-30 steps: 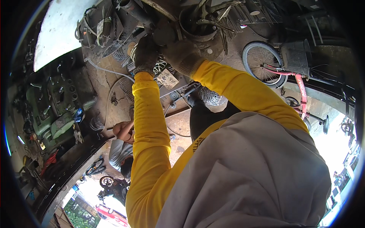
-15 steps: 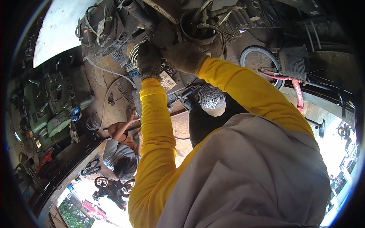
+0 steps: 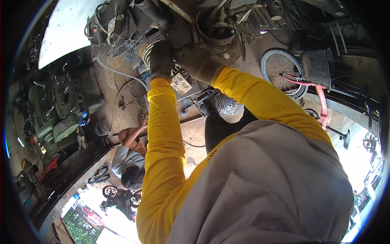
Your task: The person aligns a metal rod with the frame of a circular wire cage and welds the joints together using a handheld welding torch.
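Both my hands wear dark work gloves and are over a cluttered metal workbench. My left hand [image 3: 161, 61] is closed around a bundle of bright curved wire rings [image 3: 146, 53], which stick out at its left side. Close by on the right, my right hand [image 3: 200, 64] has its fingers curled in. Whatever it may be gripping is hidden by the glove. Just below the hands lies a pale tag-like piece with dark markings [image 3: 180, 84]. A round dark metal disc [image 3: 179, 38] sits just beyond them.
A round metal tub [image 3: 215, 38] with tools stands at the far side. A coil of wire mesh [image 3: 227, 103] is beside my legs. A green machine [image 3: 61, 105] stands left, a pink bicycle [image 3: 321, 99] right. A co-worker [image 3: 132, 162] crouches at lower left.
My left hand has shifted slightly away from me, and more bright wire shows between the two gloves. The whole view has drifted a little. The co-worker's arm has moved slightly.
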### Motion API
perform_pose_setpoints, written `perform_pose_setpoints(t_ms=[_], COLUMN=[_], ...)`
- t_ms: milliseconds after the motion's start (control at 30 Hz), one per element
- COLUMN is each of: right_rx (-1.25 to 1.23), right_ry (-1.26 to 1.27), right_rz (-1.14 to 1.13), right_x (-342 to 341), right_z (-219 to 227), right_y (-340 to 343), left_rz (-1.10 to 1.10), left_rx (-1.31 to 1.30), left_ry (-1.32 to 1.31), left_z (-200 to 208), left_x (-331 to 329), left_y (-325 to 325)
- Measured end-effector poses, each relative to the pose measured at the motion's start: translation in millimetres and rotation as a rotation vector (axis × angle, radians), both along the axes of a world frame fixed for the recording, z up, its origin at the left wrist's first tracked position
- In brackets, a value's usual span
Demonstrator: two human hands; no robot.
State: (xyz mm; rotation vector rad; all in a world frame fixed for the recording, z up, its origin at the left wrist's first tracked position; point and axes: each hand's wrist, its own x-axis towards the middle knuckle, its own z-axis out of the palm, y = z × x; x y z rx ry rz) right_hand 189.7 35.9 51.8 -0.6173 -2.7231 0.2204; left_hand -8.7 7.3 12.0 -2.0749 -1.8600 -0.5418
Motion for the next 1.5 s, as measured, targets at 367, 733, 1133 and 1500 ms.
perform_pose_setpoints(t_ms=[367, 733, 1133, 1500], right_rx=[0.171, 0.036, 0.186, 0.067], right_ry=[0.027, -0.071, 0.123, 0.206], right_rz=[0.117, 0.228, 0.207, 0.134], right_x=[16, 130, 125, 128], right_z=[23, 7, -22, -20], right_y=[-5, 6, 22, 17], left_rz=[0.351, 0.602, 0.46, 0.368], left_rx=[-0.468, 0.095, -0.13, -0.275], left_ry=[-1.098, -1.613, -1.548, -1.305], left_z=[-7, 83, 62, 40], left_x=[1, 92, 78, 34], left_y=[-34, -151, -144, -51])
